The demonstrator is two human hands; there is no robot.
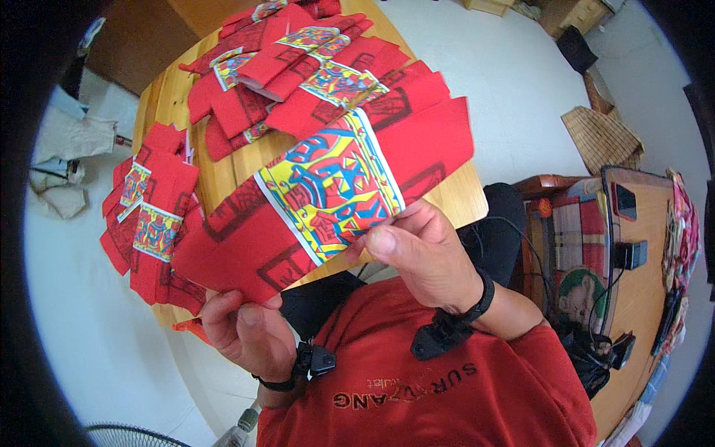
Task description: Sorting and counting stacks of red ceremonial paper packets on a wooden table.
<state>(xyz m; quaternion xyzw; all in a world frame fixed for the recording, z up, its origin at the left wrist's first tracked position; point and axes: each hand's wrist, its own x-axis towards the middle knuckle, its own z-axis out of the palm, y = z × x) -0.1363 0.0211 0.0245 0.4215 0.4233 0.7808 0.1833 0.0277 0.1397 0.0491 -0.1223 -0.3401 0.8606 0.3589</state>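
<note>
A flat red paper piece (329,190), printed with black marks and a white-edged band in yellow, blue and red, is held up at a slant. The thumb and fingers of my left hand (248,329) grip its lower left end. Along its lower edge, beside the patterned band, my right hand (427,254) pinches it. Beyond it, a heap of similar red paper pieces (234,109) lies overlapped on the wooden table (198,173). A smaller pile (159,232) of them sits at the table's left side. The fingertips behind the held piece are partly hidden.
To the right stands a wooden cabinet (642,313) with a phone (624,201), a black adapter with a cable (631,255) and cloths along its far edge. A fan's wire guard (134,436) and a bottle (243,427) are at the lower left.
</note>
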